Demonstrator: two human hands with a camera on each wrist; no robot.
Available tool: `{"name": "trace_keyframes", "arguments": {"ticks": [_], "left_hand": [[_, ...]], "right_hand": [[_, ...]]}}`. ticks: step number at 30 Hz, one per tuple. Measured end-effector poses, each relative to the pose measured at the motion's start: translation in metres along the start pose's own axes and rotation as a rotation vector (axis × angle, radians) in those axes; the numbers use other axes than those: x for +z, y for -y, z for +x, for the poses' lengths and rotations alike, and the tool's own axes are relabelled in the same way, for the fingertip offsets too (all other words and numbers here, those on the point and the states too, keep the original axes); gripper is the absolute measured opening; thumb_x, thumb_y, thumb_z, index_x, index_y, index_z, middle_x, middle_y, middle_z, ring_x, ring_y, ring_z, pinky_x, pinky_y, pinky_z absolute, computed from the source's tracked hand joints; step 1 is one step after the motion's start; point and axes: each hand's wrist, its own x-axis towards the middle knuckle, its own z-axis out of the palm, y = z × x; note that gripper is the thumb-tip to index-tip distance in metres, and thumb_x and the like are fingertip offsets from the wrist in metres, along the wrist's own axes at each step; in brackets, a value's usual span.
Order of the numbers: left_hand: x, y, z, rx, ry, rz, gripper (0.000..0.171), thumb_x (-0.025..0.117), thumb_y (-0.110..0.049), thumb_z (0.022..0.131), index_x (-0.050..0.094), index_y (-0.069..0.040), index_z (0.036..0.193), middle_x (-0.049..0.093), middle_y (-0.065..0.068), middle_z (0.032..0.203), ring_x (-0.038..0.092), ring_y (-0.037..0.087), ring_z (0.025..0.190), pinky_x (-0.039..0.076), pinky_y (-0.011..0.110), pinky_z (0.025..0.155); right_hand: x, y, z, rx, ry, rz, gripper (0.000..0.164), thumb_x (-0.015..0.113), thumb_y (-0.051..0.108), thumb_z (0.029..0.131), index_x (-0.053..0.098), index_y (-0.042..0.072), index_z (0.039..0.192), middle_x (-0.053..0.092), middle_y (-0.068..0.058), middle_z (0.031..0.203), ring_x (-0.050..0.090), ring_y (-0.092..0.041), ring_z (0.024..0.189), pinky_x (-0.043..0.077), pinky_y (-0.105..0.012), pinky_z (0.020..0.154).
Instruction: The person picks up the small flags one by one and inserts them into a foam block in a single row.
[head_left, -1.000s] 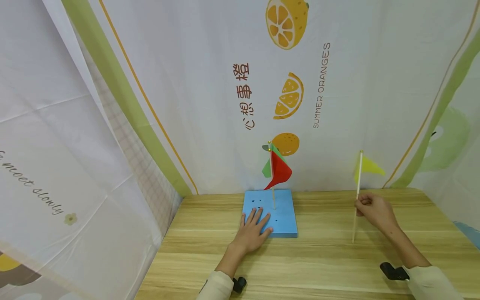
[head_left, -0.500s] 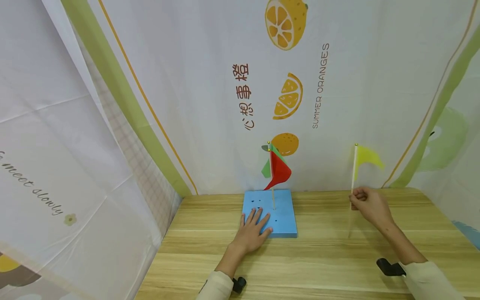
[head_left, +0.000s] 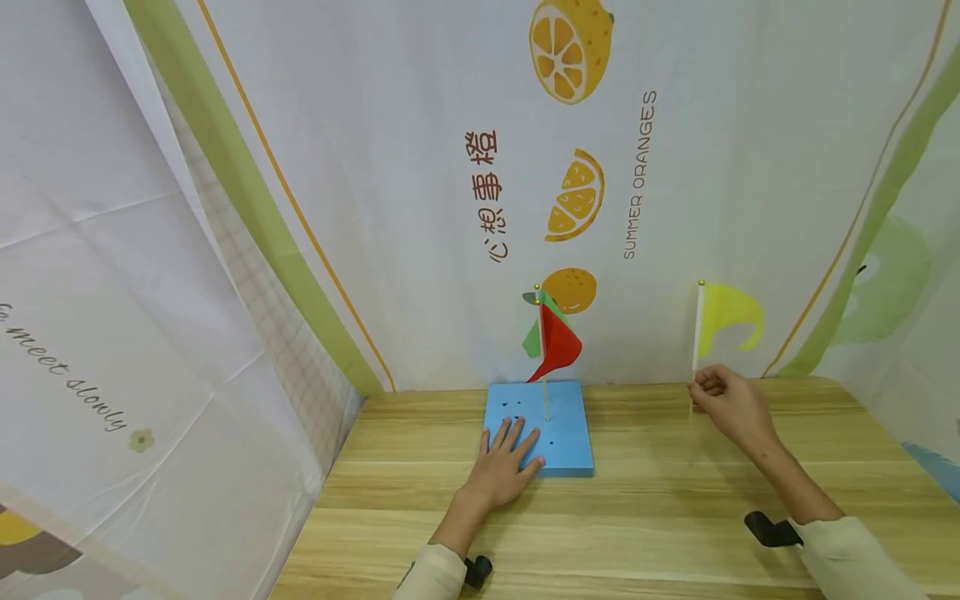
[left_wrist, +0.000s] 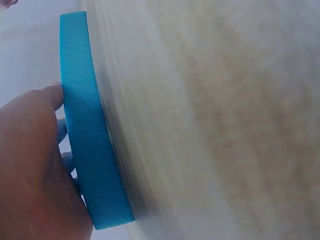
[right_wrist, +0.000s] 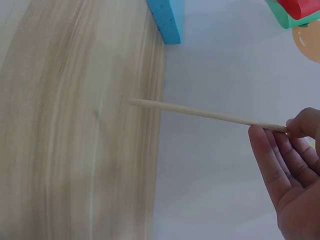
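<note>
A blue foam block (head_left: 567, 457) with several small dark holes lies on the table. My left hand (head_left: 498, 471) rests on its near left part, fingers spread; the left wrist view shows the block's thick side (left_wrist: 92, 130) beside the thumb. A red flag (head_left: 558, 340) on a thin stick stands up from the block, overlapping a green flag (head_left: 532, 340) behind it. To the right, my right hand (head_left: 733, 408) pinches the stick of a yellow flag (head_left: 731, 312). In the right wrist view the bare wooden stick (right_wrist: 200, 112) extends beyond thumb and fingers, its lower tip above the table.
The wood-grain table (head_left: 637, 533) runs back to a white printed curtain (head_left: 420, 250) with orange drawings. Another curtain (head_left: 150, 292) hangs at the left. Each wrist wears a black camera mount, one showing near the right sleeve (head_left: 772, 530).
My right hand has moved left and slightly upward with the yellow flag, whose cloth now flutters out to the right. The left hand has stayed on the blue foam block.
</note>
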Motion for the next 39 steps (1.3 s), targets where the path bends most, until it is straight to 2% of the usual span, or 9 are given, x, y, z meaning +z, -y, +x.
{"name": "trace_keyframes", "arguments": {"ticks": [3, 8, 10, 17, 22, 30, 33, 39], "left_hand": [[0.001, 0.0, 0.0, -0.001, 0.003, -0.001, 0.062, 0.042, -0.052, 0.113, 0.038, -0.022, 0.168, 0.027, 0.01, 0.177, 0.02, 0.037, 0.166, 0.017, 0.068, 0.131], [0.0, 0.001, 0.0, 0.0, 0.001, 0.003, 0.062, 0.041, -0.052, 0.114, 0.037, -0.023, 0.168, 0.027, 0.01, 0.177, 0.021, 0.037, 0.166, 0.017, 0.068, 0.131], [0.0, 0.001, 0.001, 0.0, -0.002, 0.008, 0.062, 0.041, -0.053, 0.113, 0.037, -0.022, 0.168, 0.027, 0.01, 0.177, 0.021, 0.037, 0.165, 0.018, 0.068, 0.13], [0.001, 0.001, 0.001, -0.001, 0.003, 0.001, 0.063, 0.041, -0.053, 0.113, 0.037, -0.022, 0.168, 0.026, 0.01, 0.178, 0.02, 0.037, 0.166, 0.017, 0.068, 0.131], [0.001, 0.001, 0.001, 0.002, -0.002, 0.002, 0.062, 0.041, -0.052, 0.113, 0.037, -0.022, 0.168, 0.027, 0.01, 0.177, 0.021, 0.038, 0.165, 0.018, 0.068, 0.13], [0.0, 0.0, 0.001, 0.002, -0.002, 0.005, 0.062, 0.042, -0.052, 0.113, 0.038, -0.022, 0.168, 0.027, 0.011, 0.177, 0.022, 0.038, 0.165, 0.018, 0.068, 0.13], [0.0, 0.0, 0.001, 0.001, 0.0, 0.002, 0.062, 0.042, -0.051, 0.114, 0.038, -0.021, 0.168, 0.027, 0.011, 0.177, 0.022, 0.038, 0.165, 0.018, 0.068, 0.13], [-0.001, -0.001, 0.002, -0.001, -0.003, 0.004, 0.062, 0.042, -0.051, 0.113, 0.039, -0.02, 0.168, 0.027, 0.012, 0.177, 0.022, 0.038, 0.165, 0.018, 0.068, 0.13]], "right_hand": [[0.002, 0.002, 0.001, -0.024, -0.013, -0.006, 0.019, 0.067, 0.009, 0.104, 0.067, -0.009, 0.111, 0.072, -0.023, 0.096, 0.071, -0.001, 0.069, 0.061, -0.018, 0.063], [0.006, 0.008, 0.004, -0.041, -0.01, -0.004, 0.019, 0.066, 0.008, 0.104, 0.067, -0.009, 0.111, 0.071, -0.023, 0.097, 0.075, -0.011, 0.072, 0.061, -0.017, 0.064], [0.007, 0.01, 0.006, -0.036, -0.008, -0.001, 0.021, 0.066, 0.009, 0.104, 0.067, -0.01, 0.112, 0.072, -0.024, 0.099, 0.077, -0.018, 0.074, 0.062, -0.018, 0.065], [0.012, 0.018, 0.011, -0.062, -0.003, -0.006, 0.022, 0.068, 0.01, 0.103, 0.068, -0.01, 0.112, 0.073, -0.026, 0.1, 0.075, -0.011, 0.073, 0.063, -0.021, 0.065], [0.015, 0.023, 0.012, -0.096, -0.008, -0.017, 0.015, 0.069, 0.008, 0.102, 0.068, -0.006, 0.108, 0.074, -0.023, 0.099, 0.077, -0.02, 0.076, 0.062, -0.02, 0.065], [0.019, 0.031, 0.014, -0.12, -0.008, -0.024, 0.016, 0.071, 0.009, 0.102, 0.07, -0.006, 0.109, 0.074, -0.023, 0.099, 0.078, -0.024, 0.075, 0.06, -0.017, 0.063], [0.02, 0.032, 0.015, -0.138, -0.01, -0.036, 0.014, 0.071, 0.007, 0.101, 0.07, -0.005, 0.108, 0.074, -0.022, 0.098, 0.077, -0.023, 0.075, 0.059, -0.016, 0.063], [0.024, 0.037, 0.017, -0.175, -0.013, -0.044, 0.01, 0.072, 0.006, 0.101, 0.069, -0.003, 0.105, 0.074, -0.02, 0.097, 0.073, -0.012, 0.077, 0.06, -0.016, 0.064]]}}
